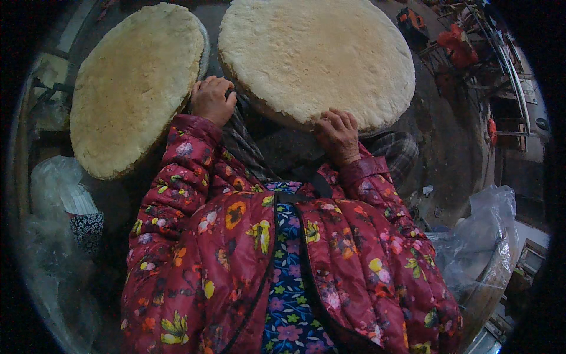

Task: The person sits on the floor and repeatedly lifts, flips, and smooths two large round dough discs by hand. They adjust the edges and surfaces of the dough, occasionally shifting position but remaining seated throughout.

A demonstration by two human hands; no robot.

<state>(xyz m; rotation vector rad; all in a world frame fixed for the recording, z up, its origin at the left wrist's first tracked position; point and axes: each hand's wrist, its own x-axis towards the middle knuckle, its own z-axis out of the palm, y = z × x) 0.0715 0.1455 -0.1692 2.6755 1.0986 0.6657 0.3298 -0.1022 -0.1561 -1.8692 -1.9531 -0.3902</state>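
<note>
A large, thick round slab (318, 57) with a rough cream and tan face lies ahead of me, its ragged near rim above my knees. My right hand (338, 132) grips that near rim with bent fingers. To the left is a second round slab (137, 88) of the same look, tilted, with a pale edge showing behind its right side. My left hand (213, 99) is at the right rim of this slab, in the gap between the two. Its fingers are bent and their tips are hidden, so its hold is unclear. What the slabs are made of cannot be told.
Clear plastic sheeting (477, 234) lies at the right, with more plastic (57, 177) at the left beside a dark patterned cloth (87, 232). An orange and black case (412, 24), a red item (457, 46) and metal frames stand at the upper right. A white scrap (427, 190) is on the floor.
</note>
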